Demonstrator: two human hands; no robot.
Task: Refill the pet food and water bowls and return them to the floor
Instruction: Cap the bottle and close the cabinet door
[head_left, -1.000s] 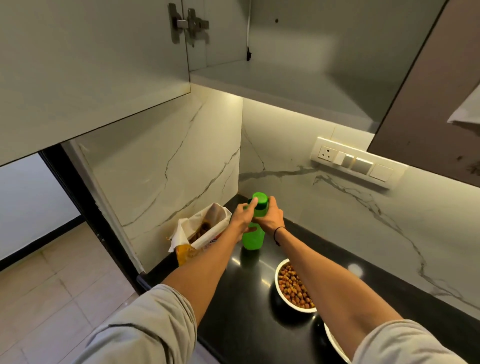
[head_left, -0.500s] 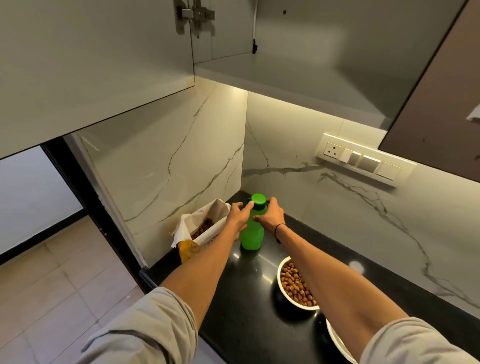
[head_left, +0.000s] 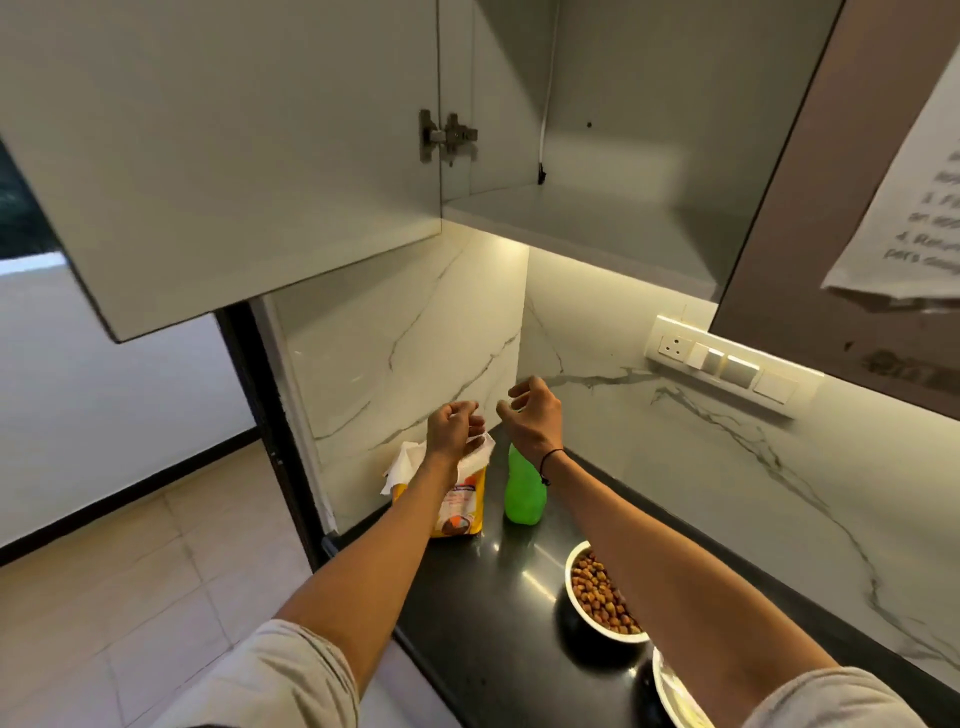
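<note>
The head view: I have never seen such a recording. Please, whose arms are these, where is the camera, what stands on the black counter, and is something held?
The camera sits on a person's head and looks down, so both arms are that person's own. The left hand and right hand hang above the counter, fingers loosely curled, holding nothing. On the counter stand a pet food bag, a green bottle and a bowl of kibble. A second bowl shows only partly.
</note>
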